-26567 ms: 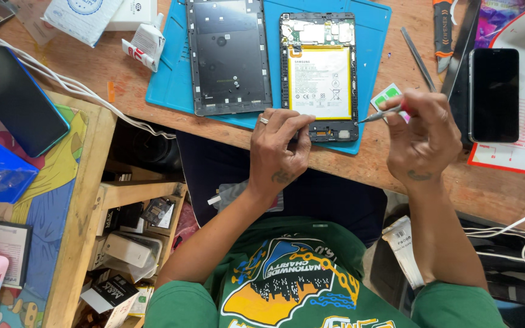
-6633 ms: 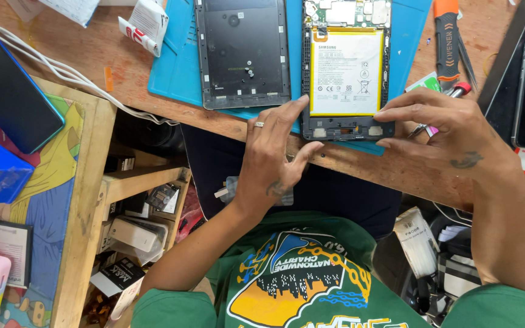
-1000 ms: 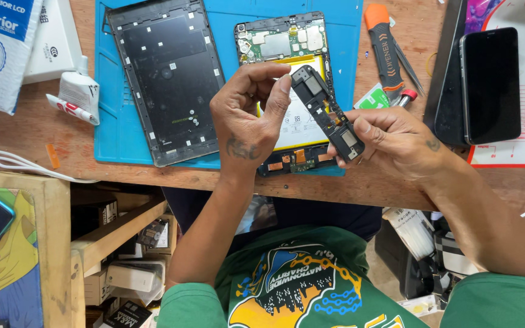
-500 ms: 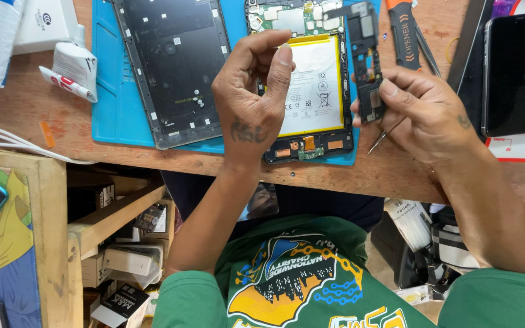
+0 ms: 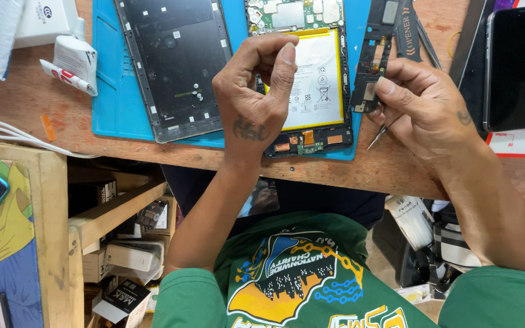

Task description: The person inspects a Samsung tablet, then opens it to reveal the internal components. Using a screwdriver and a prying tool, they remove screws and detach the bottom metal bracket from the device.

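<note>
Left hand (image 5: 256,97) hovers over the opened tablet (image 5: 302,79), fingers curled with thumb and forefinger pinched nearly together. Something tiny may be in that pinch, can't tell from here. Right hand (image 5: 423,103) has a black plastic frame piece (image 5: 375,54) by its lower end, thumb pressed on it, and a pair of tweezers (image 5: 377,135) tucked under the fingers with the tip poking out towards the tablet.

Tablet sits on the blue mat (image 5: 107,91), right under the left hand, battery (image 5: 317,79) and board exposed. Its back cover (image 5: 174,64) lies just left of that hand. A dark phone (image 5: 516,64) is off past the right hand on the tabletop (image 5: 37,103).

My take on doing this bit well: keep the frame piece clear of the flex connectors at the tablet's near edge, keep the tweezer tip off the battery, and hold the pinch low over the mat so nothing gets lost if it slips.
</note>
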